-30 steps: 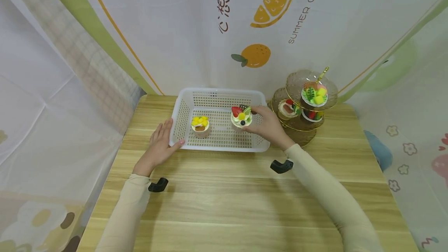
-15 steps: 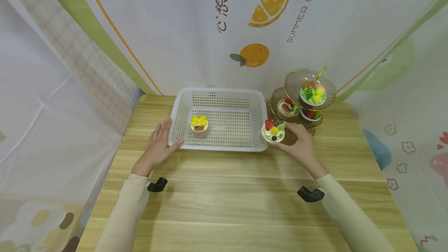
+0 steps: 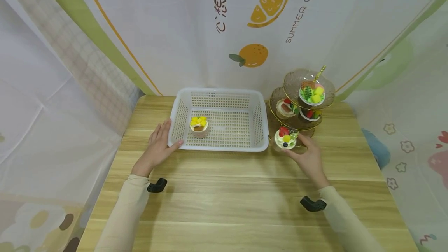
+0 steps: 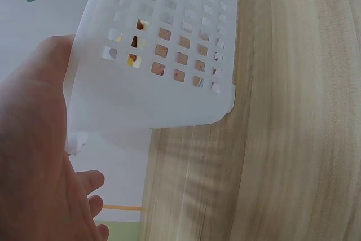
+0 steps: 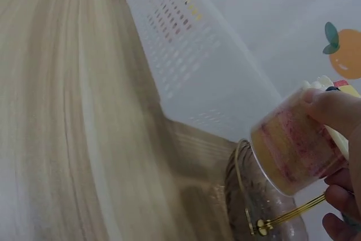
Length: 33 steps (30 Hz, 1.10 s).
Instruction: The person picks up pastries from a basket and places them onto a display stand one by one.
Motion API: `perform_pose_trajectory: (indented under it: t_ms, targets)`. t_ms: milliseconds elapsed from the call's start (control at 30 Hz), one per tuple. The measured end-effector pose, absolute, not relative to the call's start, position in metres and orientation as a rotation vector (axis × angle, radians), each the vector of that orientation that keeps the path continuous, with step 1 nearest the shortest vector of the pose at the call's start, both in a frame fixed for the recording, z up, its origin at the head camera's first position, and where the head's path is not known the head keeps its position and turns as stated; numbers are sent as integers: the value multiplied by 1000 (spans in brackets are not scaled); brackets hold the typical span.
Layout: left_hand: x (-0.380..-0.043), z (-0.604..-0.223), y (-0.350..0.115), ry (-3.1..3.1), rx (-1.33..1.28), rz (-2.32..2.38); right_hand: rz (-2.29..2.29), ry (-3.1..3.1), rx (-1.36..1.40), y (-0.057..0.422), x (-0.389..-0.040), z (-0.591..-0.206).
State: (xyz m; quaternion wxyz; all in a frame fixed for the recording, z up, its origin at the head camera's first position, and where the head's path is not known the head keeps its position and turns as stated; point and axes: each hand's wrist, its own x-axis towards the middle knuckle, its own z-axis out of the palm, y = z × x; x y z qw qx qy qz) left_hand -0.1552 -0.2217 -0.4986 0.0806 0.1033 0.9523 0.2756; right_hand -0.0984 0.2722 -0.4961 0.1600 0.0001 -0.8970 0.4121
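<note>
My right hand (image 3: 309,160) pinches a dessert cup (image 3: 286,140) between thumb and fingers. It has pink and yellow cake layers under cream, strawberry and a blueberry. In the right wrist view the layered cup (image 5: 299,145) is tilted close over the bottom tier (image 5: 285,224) of a clear tiered stand (image 3: 292,84) with gold rims. At the basket's near left corner, my left hand (image 3: 157,147) rests with straight fingers along the outside and thumb over the rim. Inside that white plastic basket (image 3: 220,148) stands another dessert cup (image 3: 199,127) topped with yellow cubes.
On the stand's top tier is a dessert cup (image 3: 312,94) with green cream and yellow cubes. Below it, the middle tier bears a cream cup (image 3: 286,109) and a dark cup (image 3: 310,115). A printed curtain (image 3: 196,49) hangs behind the wooden table (image 3: 224,201).
My right hand has lifted the strawberry dessert cup out of the basket and carried it right, then lower to the stand's bottom tier. The left hand stays at the basket corner.
</note>
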Motion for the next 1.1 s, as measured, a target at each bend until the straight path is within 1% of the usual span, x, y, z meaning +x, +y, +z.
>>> perform_pose_trajectory:
  t_ms: [267,600,1100]
  targets:
    - [-155,-499,-221,2856,316,825,1243,-2537,-17,267,-111,-517]
    - [-156,-500,-221,2852,308,821,1219,-2571,-15,265,-121,-528]
    - [-154,-499,-221,2862,303,833,1302,-2668,-128,268,-131,-528]
